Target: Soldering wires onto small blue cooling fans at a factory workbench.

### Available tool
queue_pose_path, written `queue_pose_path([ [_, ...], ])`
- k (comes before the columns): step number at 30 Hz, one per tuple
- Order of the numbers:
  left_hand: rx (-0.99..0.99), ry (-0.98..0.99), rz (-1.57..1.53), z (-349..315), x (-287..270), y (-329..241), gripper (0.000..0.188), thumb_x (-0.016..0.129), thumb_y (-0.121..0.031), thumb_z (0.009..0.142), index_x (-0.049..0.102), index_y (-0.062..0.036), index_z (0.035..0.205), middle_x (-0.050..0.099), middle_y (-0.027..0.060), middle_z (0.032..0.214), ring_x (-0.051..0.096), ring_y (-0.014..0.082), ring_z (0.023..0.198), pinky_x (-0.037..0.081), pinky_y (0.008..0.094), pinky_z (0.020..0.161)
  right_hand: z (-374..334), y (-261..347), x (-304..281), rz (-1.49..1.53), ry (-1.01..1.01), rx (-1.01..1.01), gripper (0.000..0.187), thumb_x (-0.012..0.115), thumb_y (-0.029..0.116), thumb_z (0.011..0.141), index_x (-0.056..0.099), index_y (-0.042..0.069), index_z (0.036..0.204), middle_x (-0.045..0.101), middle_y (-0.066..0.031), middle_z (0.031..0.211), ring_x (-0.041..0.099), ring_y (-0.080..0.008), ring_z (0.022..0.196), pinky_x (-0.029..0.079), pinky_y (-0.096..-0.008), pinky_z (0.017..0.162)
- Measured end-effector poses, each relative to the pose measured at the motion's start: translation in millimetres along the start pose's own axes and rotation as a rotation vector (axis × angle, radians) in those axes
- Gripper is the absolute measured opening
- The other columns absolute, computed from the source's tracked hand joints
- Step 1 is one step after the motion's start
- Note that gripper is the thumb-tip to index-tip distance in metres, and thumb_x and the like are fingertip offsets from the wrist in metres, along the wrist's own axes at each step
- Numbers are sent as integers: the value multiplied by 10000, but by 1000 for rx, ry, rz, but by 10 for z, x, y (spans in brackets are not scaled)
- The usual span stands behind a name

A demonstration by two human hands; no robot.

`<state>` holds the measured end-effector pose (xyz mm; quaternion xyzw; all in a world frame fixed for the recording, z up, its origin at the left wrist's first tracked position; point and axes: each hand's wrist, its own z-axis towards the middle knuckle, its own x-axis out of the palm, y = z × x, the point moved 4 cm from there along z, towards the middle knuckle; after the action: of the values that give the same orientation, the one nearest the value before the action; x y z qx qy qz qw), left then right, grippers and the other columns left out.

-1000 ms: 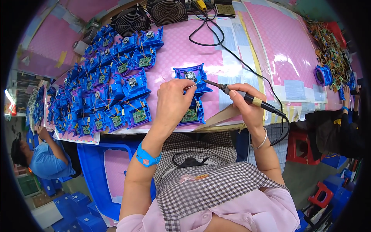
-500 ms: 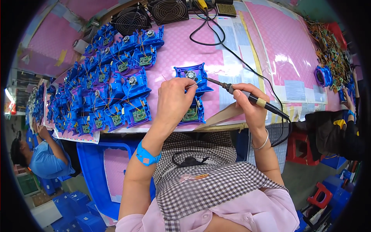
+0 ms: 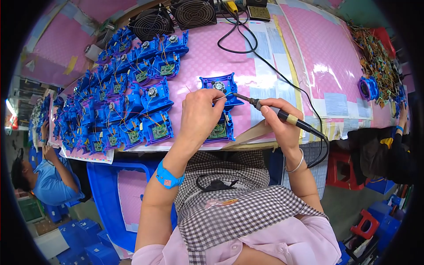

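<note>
My right hand [image 3: 282, 123] grips a soldering iron [image 3: 289, 118] by its black handle. The iron's tip reaches left to the end of a thin wire [image 3: 226, 95], which my left hand [image 3: 201, 110] pinches between thumb and fingers. Both meet over a blue plastic housing [image 3: 229, 79] with a small round speaker [image 3: 219, 85] inside. Nearer me, partly under my left hand, lies a second blue housing half with a green circuit board [image 3: 218, 131]. Whether the tip touches the wire is too small to tell.
Rows of blue housings [image 3: 152, 95] with boards and loose wires cover the table's left. Two black fans [image 3: 193, 13] stand at the back. The iron's cable [image 3: 282, 73] crosses the table. A wire heap [image 3: 375, 62] lies far right; co-workers [image 3: 55, 176] sit on both sides.
My right hand has moved slightly left, bringing the soldering iron's tip closer to the wire end. My left hand holds almost still.
</note>
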<state>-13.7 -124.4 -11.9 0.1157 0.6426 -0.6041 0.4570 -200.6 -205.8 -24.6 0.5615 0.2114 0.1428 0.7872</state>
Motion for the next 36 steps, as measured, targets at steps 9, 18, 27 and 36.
queue_pose_path([
  [9, 5, -5, -1, 4, 9, 10, 168, 684, -125, 776, 712, 0, 885, 694, 147, 772, 667, 239, 645, 500, 322, 595, -29, 16, -7, 14, 9, 22, 143, 657, 50, 831, 688, -15, 955, 636, -36, 717, 544, -61, 553, 405, -186, 501],
  [18, 53, -27, 45, -1, 16, 27, 168, 692, -143, 781, 713, -5, 876, 696, 154, 831, 662, 250, 650, 502, 324, 603, -32, 13, -88, 137, -95, 102, 164, 621, 46, 852, 665, -43, 983, 622, -69, 730, 552, -87, 576, 431, -208, 531],
  [27, -134, -393, -150, -274, -478, 139, 133, 721, -100, 778, 643, -2, 821, 658, 96, 733, 648, 197, 669, 489, 307, 611, -35, 52, -103, 132, -79, 57, 150, 611, 39, 853, 661, -49, 964, 622, -73, 762, 553, -92, 608, 428, -209, 553],
  [36, -81, -325, -119, -178, -184, 117, 129, 724, -111, 766, 705, -14, 848, 694, 75, 750, 604, 106, 618, 457, 253, 556, -46, 49, 62, 142, -2, 36, 141, 622, 27, 847, 674, -36, 962, 639, -73, 767, 564, -84, 587, 449, -200, 532],
])
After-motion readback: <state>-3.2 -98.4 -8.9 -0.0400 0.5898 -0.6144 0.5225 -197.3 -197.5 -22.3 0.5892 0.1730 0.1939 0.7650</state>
